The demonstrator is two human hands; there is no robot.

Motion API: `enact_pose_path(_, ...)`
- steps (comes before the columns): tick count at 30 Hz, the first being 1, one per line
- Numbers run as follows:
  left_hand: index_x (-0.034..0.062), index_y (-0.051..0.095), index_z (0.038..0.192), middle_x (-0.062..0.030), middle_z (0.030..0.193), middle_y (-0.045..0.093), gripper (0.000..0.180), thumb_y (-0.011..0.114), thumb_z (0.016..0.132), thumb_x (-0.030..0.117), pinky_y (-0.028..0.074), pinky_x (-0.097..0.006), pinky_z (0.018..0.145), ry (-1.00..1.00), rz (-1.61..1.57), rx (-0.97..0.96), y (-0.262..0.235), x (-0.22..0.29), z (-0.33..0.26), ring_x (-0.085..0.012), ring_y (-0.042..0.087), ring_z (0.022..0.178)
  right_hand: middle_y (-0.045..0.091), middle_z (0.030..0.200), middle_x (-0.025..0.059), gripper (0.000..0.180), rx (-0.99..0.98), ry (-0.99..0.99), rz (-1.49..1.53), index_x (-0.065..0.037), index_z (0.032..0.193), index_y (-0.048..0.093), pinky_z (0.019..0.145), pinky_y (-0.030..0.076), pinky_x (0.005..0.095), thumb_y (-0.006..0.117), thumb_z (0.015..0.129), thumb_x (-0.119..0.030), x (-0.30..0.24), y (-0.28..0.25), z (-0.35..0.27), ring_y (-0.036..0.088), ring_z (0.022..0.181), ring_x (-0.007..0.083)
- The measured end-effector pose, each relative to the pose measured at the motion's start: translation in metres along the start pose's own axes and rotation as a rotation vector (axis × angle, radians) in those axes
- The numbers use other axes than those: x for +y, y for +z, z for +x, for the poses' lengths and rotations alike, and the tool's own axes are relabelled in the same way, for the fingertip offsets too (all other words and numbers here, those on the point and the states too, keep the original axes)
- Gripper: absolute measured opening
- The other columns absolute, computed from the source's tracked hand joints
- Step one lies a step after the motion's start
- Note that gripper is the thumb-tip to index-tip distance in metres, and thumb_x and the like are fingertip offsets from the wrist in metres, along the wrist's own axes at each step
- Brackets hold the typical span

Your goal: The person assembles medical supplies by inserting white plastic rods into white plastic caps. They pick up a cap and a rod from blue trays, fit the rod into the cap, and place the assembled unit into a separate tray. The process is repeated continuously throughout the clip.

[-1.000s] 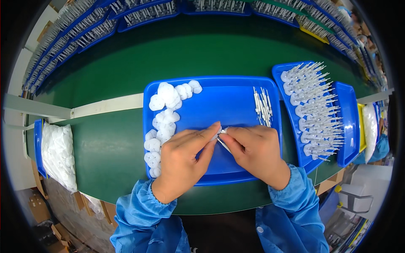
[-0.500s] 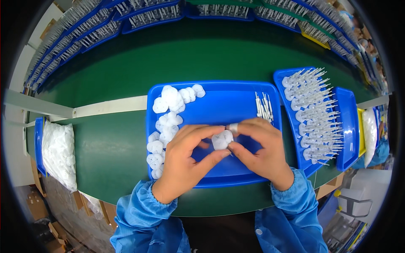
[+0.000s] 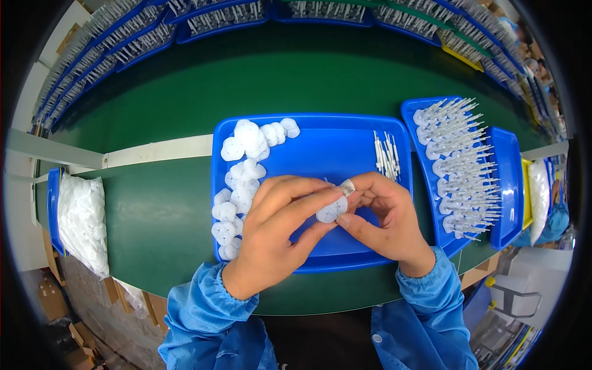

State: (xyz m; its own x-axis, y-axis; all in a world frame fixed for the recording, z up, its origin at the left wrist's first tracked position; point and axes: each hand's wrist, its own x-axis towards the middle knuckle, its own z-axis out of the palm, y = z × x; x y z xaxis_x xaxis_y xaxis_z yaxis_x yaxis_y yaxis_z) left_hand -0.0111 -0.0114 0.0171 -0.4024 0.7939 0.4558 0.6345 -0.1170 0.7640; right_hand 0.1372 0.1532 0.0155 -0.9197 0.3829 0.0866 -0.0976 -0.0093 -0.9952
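Over the blue tray (image 3: 333, 148), a translucent white plastic disc (image 3: 331, 211) with crease lines is tilted between my two hands. My left hand (image 3: 274, 213) pinches it from the left, thumb below and fingertips at its top edge. From the other side my right hand (image 3: 390, 222) closes on its right edge with the thumb and curled fingers; a pale band wraps the index finger. Whether anything small sits behind the disc is hidden. Loose white discs (image 3: 248, 139) lie heaped along the tray's left side. Thin white rods (image 3: 387, 157) lie in its far right part.
On the right, another blue tray (image 3: 409, 111) carries rows of discs with upright rods. Beyond it stand a blue tray (image 3: 507, 185) and a white bag (image 3: 540, 197). A bag of white parts (image 3: 83, 216) sits far left. Stacked filled trays (image 3: 225, 21) line the green table's (image 3: 246, 80) far edge.
The disc has turned and now shows its creased round face more fully. My left fingers have shifted right over its top edge, and my right fingers have curled in more.
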Motion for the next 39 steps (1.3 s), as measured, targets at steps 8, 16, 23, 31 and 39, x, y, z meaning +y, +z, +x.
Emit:
enact_pose_path(8,0.0028,0.078,0.132,-0.0157,0.131,0.07,0.045,0.082,0.087,-0.001,0.058,-0.039,0.093,-0.054,-0.289,-0.119,0.001,0.004,-0.009,-0.0294,0.07,0.112,0.081,0.095,0.0109,0.009,0.26,0.161,-0.271,0.002,0.107,0.073,0.076,0.059,0.0268,0.067,0.106,-0.004,-0.023,-0.027,-0.037,0.078,0.087,0.0134)
enact_pose_path(16,-0.0024,0.076,0.134,-0.0158,0.125,0.068,0.031,0.069,0.105,0.005,0.059,-0.029,0.084,-0.354,-0.334,-0.191,-0.007,0.004,-0.009,-0.0194,0.071,0.103,0.071,0.098,0.0085,0.018,0.11,-0.153,-1.622,-0.005,0.107,0.073,0.074,0.047,0.0404,0.073,0.089,-0.01,-0.012,-0.022,-0.036,0.067,0.086,0.0251)
enact_pose_path(23,0.0048,0.07,0.146,-0.0149,0.127,0.065,0.051,0.061,0.099,-0.013,0.061,-0.029,0.085,-0.327,-0.437,-0.063,0.005,-0.005,-0.008,-0.021,0.067,0.105,0.07,0.1,0.0086,0.032,0.036,-0.061,-1.643,-0.006,0.119,0.072,0.077,0.048,0.0402,0.071,0.087,-0.007,-0.026,-0.023,-0.037,0.067,0.089,0.0259)
enact_pose_path(31,0.0076,0.063,0.156,-0.0102,0.132,0.055,0.07,0.062,0.091,-0.019,0.061,-0.028,0.093,-0.349,-0.388,-0.132,0.007,-0.004,-0.009,-0.0175,0.062,0.118,0.07,0.1,0.009,0.039,-0.01,-0.112,-1.42,-0.008,0.12,0.072,0.079,0.049,0.0424,0.074,0.082,-0.003,-0.02,-0.016,-0.038,0.069,0.09,0.0276)
enact_pose_path(39,0.0046,0.069,0.145,-0.0075,0.121,0.059,0.052,0.067,0.096,-0.014,0.06,-0.026,0.089,-0.437,-0.462,-0.102,0.008,-0.005,-0.011,-0.0133,0.062,0.11,0.07,0.092,0.0079,0.037,0.059,0.0,-0.779,-0.006,0.113,0.07,0.076,0.053,0.0354,0.076,0.078,0.004,-0.012,-0.028,-0.021,0.069,0.08,0.024)
